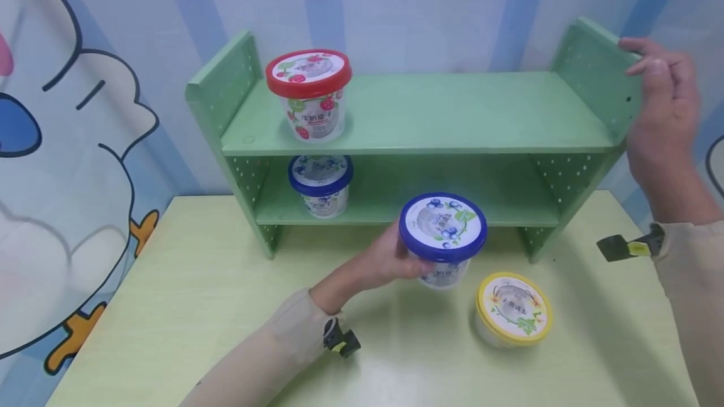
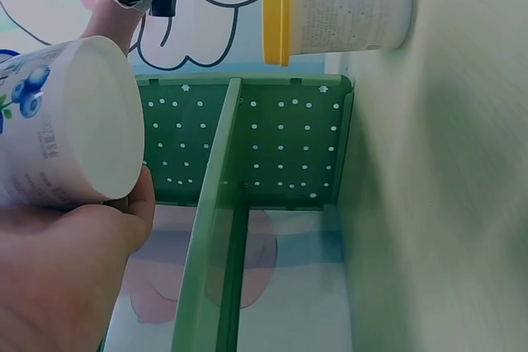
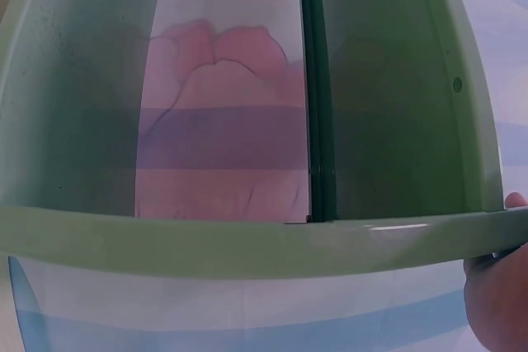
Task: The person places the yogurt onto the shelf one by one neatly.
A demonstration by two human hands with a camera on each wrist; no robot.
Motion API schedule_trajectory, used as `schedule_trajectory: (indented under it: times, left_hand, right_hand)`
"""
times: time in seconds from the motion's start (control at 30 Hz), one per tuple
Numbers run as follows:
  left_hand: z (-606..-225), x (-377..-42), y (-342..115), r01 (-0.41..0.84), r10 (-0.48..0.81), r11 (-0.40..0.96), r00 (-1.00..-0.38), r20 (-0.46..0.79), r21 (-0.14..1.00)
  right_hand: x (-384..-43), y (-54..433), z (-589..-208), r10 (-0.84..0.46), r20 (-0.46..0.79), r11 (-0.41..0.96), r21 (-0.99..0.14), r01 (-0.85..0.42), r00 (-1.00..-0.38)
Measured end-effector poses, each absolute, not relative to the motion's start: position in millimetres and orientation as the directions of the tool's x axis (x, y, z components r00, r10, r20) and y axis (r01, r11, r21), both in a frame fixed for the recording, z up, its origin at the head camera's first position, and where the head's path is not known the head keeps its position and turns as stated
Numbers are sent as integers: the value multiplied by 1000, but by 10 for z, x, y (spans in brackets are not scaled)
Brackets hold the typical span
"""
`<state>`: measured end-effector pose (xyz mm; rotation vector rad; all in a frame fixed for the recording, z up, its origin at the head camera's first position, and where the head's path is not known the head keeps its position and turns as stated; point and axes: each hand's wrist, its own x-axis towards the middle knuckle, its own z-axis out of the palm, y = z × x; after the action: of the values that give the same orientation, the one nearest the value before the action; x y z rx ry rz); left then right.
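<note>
A tub with a blue lid and blueberry print (image 1: 444, 225) is gripped by my left hand (image 1: 390, 259), thumb on the near side. It is held in front of the green shelf's (image 1: 396, 112) lower board; in the left wrist view the tub's white base (image 2: 103, 121) shows. My right hand (image 1: 664, 99) holds the top edge of the shelf's right side panel. In the right wrist view one fingertip (image 3: 516, 199) shows over that edge. A red-lidded strawberry tub (image 1: 311, 96) stands on the upper board at left. Another blue-lidded tub (image 1: 320, 184) stands on the board below it.
A yellow-lidded tub (image 1: 511, 309) stands on the pale table (image 1: 141, 306), right of the held tub and in front of the shelf. Behind rises a striped blue wall (image 1: 424, 11) with a large cartoon figure (image 1: 62, 206) at left.
</note>
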<state>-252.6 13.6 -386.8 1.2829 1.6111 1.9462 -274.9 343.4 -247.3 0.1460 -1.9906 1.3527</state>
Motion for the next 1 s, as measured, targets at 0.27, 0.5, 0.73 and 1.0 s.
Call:
schedule_trajectory:
  times: [0.27,0.5,0.73,1.0]
  left_hand:
    - [-3861,-2555,131,288,696,-321,-574,431,902]
    - [-3829,-2578,145,289,698,-327,-568,436,900]
    - [-3825,-2595,168,283,704,-320,-568,427,904]
    - [-3817,-2612,199,296,715,-273,-574,399,915]
  right_hand:
    - [-2744,3440,-2486,274,624,481,-748,-458,-731]
    - [-2745,3429,-2487,279,630,451,-752,-480,-725]
    - [-2743,3431,-2478,287,600,381,-787,-486,-747]
    - [-2760,3448,-2488,295,610,330,-787,-521,-736]
